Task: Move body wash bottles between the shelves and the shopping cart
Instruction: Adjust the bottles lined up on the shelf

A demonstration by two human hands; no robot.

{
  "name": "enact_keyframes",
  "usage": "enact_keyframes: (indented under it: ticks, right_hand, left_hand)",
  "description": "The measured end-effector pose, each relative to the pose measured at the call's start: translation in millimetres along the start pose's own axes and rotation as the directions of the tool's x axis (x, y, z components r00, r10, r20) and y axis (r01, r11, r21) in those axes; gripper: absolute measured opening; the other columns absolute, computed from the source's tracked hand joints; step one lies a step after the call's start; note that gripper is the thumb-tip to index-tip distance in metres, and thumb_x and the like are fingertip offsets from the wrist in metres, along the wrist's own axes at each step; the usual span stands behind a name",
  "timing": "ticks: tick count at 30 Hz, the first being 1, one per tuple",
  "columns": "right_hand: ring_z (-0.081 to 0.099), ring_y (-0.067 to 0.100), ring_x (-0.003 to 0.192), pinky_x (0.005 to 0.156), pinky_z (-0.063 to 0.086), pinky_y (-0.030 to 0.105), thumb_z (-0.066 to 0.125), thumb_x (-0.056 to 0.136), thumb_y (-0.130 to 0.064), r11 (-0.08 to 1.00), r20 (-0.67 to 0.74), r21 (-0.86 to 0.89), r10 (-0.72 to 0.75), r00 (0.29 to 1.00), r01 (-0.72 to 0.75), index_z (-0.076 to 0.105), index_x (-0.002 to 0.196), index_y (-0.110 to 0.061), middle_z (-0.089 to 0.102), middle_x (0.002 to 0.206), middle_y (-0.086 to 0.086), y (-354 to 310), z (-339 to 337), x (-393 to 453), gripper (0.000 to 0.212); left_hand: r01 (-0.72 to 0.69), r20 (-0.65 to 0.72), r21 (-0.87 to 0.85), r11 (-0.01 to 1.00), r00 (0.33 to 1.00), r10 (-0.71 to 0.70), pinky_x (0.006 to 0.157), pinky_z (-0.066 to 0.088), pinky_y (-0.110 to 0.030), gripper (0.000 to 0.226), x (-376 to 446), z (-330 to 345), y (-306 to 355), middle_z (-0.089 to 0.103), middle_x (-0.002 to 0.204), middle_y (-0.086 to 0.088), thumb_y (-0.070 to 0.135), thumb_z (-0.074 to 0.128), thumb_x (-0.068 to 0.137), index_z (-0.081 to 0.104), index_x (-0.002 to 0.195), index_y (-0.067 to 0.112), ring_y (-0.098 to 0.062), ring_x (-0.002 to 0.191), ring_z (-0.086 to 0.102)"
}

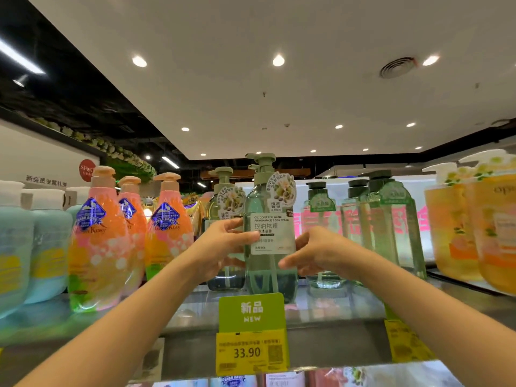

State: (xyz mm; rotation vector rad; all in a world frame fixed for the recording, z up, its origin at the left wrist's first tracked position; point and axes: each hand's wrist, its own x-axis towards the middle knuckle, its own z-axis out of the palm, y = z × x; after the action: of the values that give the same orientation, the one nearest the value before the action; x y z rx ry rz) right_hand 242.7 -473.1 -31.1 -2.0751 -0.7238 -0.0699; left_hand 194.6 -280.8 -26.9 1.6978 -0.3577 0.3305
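A tall clear green body wash bottle (269,227) with a pale green pump stands upright at the front of the top glass shelf (335,308). My left hand (223,247) wraps its left side, fingers over the white label. My right hand (312,255) cups its right side lower down, fingers curled toward the bottle. A matching green bottle (223,202) stands just behind, to the left. No shopping cart is in view.
Orange-pink pump bottles (103,241) and pale blue bottles (42,247) fill the shelf's left. Clear green bottles with dark pumps (391,219) and orange bottles (469,230) stand on the right. A green "NEW" tag (251,311) and yellow price labels (251,351) hang on the shelf edge.
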Motion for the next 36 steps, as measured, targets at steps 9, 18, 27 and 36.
enact_keyframes:
  ticks: [9,18,27,36]
  right_hand:
    - [0.068,0.021,0.089,0.080,0.056,0.028,0.077,0.076,-0.013,0.999,-0.042,-0.002,0.032,0.999,-0.032,0.067,0.104,-0.003,0.072,0.097,0.008,14,7,7,0.031]
    - [0.068,0.027,0.093,0.086,0.056,0.038,0.078,0.074,-0.015,0.999,-0.061,0.006,0.035,0.998,-0.035,0.069,0.101,-0.002,0.073,0.097,0.011,13,10,7,0.031]
    - [0.063,0.033,0.093,0.083,0.053,0.043,0.061,0.084,-0.001,0.761,-0.304,-0.645,-0.172,0.937,-0.070,0.066,0.096,0.006,0.067,0.100,0.021,-18,-19,-68,0.015]
    - [0.059,0.038,0.093,0.065,0.035,0.031,0.052,0.085,-0.002,0.431,-0.581,-0.737,-0.009,0.814,-0.521,0.059,0.092,-0.003,0.061,0.097,0.023,11,-39,-287,0.010]
  left_hand:
    - [-0.006,-0.065,0.008,1.000,0.998,0.006,0.060,0.058,-0.032,0.031,8,11,-9,0.070,0.099,-0.005,0.005,0.059,0.088,0.054,0.118,0.011,-0.019,0.089,0.069]
    - [0.017,-0.132,0.102,0.995,0.991,-0.004,0.061,0.058,-0.028,0.020,2,15,-9,0.069,0.097,-0.002,0.010,0.056,0.091,0.057,0.110,0.015,-0.014,0.087,0.067]
    - [-0.022,-0.185,0.897,0.441,0.889,0.419,0.073,0.056,-0.041,0.016,-27,51,32,0.069,0.085,-0.019,0.005,0.056,0.086,0.069,0.081,-0.003,-0.029,0.078,0.064]
    - [-0.480,0.417,0.800,0.360,0.876,0.241,0.063,0.039,-0.035,0.009,-116,218,1,0.060,0.083,-0.017,0.005,0.052,0.082,0.052,0.074,0.004,-0.037,0.084,0.058]
